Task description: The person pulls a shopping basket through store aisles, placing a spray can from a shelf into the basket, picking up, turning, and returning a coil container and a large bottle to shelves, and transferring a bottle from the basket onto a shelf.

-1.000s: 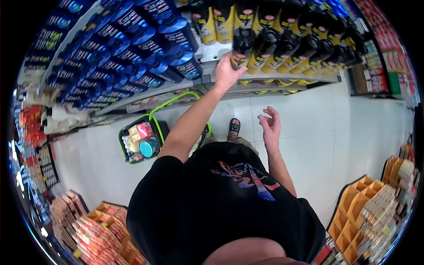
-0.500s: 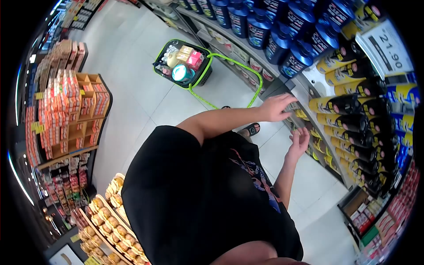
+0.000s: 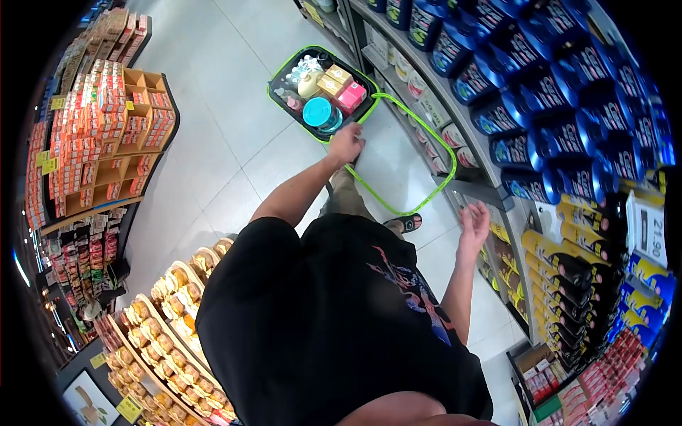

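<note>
My left hand point(image 3: 347, 144) is just off the near rim of a black shopping basket point(image 3: 273, 91) with a bright green edge. Its fingers are loosely bent and apart, with nothing visible in them. Inside the basket are a jar with a turquoise lid point(image 3: 321, 113), a cream-coloured bottle point(image 3: 308, 85), a pink box point(image 3: 352, 96) and tan boxes point(image 3: 334, 79). The basket's long green handle point(image 3: 450, 160) lies folded out toward the shelf. My right hand point(image 3: 472, 231) hovers beside the shelf edge, fingers half bent and spread, holding nothing.
Blue shampoo bottles point(image 3: 543, 92) fill the shelf at the upper right, with black-and-yellow bottles point(image 3: 568, 284) and a price sign point(image 3: 646, 227) below. Wooden shelving with orange packs point(image 3: 92, 142) stands at left. Racks of packed round goods point(image 3: 170, 326) are close by my left side.
My left hand has moved away from the shelf, leftward to the basket. My right hand stays near the shelf, slightly lower. The view has shifted, showing more blue bottles.
</note>
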Motion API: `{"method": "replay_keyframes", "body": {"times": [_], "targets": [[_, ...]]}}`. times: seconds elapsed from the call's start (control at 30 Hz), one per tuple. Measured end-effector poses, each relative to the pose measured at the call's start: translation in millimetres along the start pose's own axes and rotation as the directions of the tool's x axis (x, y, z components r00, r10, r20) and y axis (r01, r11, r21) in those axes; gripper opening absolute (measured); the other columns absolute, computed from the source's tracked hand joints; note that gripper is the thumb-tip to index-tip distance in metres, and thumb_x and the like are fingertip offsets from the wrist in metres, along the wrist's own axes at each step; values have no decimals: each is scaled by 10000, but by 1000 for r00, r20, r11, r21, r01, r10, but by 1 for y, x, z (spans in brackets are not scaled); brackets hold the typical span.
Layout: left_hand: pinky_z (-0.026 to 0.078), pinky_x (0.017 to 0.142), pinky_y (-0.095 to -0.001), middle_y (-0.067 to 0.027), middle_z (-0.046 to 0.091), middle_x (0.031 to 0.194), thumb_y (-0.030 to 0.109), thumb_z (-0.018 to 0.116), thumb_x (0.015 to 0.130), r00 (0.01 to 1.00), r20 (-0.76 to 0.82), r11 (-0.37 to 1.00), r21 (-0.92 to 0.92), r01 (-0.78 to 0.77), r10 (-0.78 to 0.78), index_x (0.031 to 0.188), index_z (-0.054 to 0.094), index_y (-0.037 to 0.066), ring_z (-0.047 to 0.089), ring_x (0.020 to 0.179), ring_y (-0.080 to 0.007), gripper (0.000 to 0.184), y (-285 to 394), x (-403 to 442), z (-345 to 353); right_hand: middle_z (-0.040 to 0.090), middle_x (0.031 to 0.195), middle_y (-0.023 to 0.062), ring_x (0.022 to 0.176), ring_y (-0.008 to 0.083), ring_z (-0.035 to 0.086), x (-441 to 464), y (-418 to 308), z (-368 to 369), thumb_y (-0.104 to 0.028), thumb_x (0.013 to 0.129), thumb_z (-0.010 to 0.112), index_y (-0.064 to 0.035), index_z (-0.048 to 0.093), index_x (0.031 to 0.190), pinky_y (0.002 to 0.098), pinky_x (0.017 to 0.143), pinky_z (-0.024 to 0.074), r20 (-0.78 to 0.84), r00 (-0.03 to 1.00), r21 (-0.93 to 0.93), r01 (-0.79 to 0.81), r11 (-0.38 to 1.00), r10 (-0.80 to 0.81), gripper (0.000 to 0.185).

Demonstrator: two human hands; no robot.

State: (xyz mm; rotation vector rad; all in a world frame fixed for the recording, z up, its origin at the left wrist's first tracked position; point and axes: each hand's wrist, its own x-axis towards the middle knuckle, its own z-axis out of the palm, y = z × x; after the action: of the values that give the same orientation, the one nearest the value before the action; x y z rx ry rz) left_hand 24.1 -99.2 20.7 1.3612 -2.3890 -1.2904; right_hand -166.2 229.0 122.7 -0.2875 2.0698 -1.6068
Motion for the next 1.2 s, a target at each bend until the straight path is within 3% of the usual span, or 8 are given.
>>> {"method": "replay_keyframes", "body": {"times": [0.23, 0.3, 0.37, 0.47, 0.63, 0.8, 1.1, 1.2], "targets": [[495, 845, -400, -186, 633, 1070, 184, 647, 764, 994, -99, 993, 103, 59, -49, 1151, 584, 26, 616, 978, -343, 422, -98, 173, -72, 612, 978, 49, 847, 144, 607, -6, 32, 112, -185, 873, 621, -20, 512, 1211, 272, 688, 478, -3, 963, -124, -269, 955, 271, 391], [484, 863, -428, -213, 606, 1095, 197, 675, 749, 986, -139, 991, 88, 101, -88, 1139, 571, 34, 595, 1002, -359, 436, -115, 212, -89, 618, 966, 55, 823, 146, 605, -19, 49, 150, -197, 867, 627, -12, 521, 1208, 281, 673, 483, 139, 906, -194, -370, 909, 399, 402], [482, 866, -432, -209, 605, 1078, 207, 691, 735, 972, -224, 981, 163, 109, -71, 1128, 564, 35, 587, 1006, -364, 447, -130, 248, -101, 622, 984, 67, 833, 161, 610, -30, 60, 184, -192, 854, 640, -12, 530, 1211, 282, 684, 487, 274, 807, -455, -372, 809, 524, 415], [477, 880, -427, -208, 561, 1117, 237, 729, 710, 973, -210, 971, 191, 141, -99, 1178, 509, 16, 553, 1049, -377, 563, -151, 297, -108, 627, 998, 83, 856, 174, 613, -41, 50, 228, -188, 849, 645, -18, 528, 1224, 285, 698, 491, 290, 732, -549, -401, 733, 617, 428], [464, 919, -423, -240, 497, 1169, 283, 775, 674, 936, -275, 958, 118, 261, -221, 1162, 452, -42, 528, 1096, -386, 669, -190, 360, -93, 629, 1013, 77, 892, 176, 612, -29, 56, 220, -167, 849, 635, -26, 532, 1221, 287, 729, 490, 216, 680, -442, -572, 691, 701, 411], [484, 903, -421, -241, 490, 1201, 335, 791, 679, 889, -166, 885, 127, 448, -426, 1191, 413, -18, 568, 1053, -393, 728, -213, 391, -70, 642, 894, 74, 807, 164, 635, -23, 44, 185, -184, 846, 638, -29, 582, 1149, 282, 672, 502, -88, 628, -310, -755, 578, 773, 345], [489, 876, -409, -198, 614, 1091, 276, 783, 672, 884, -125, 887, 43, 459, -451, 1169, 483, 33, 607, 1017, -358, 629, -204, 409, -71, 635, 909, 68, 815, 163, 635, 0, 27, 221, -172, 859, 648, -26, 585, 1151, 290, 684, 503, -98, 612, -260, -777, 574, 784, 332], [489, 870, -404, -195, 643, 1055, 259, 785, 656, 894, -170, 910, -38, 414, -414, 1152, 522, 40, 622, 994, -347, 603, -201, 400, -85, 626, 906, 63, 805, 150, 614, 6, 26, 235, -181, 861, 654, -6, 570, 1169, 278, 669, 477, -3, 683, -299, -697, 652, 730, 365]]}}
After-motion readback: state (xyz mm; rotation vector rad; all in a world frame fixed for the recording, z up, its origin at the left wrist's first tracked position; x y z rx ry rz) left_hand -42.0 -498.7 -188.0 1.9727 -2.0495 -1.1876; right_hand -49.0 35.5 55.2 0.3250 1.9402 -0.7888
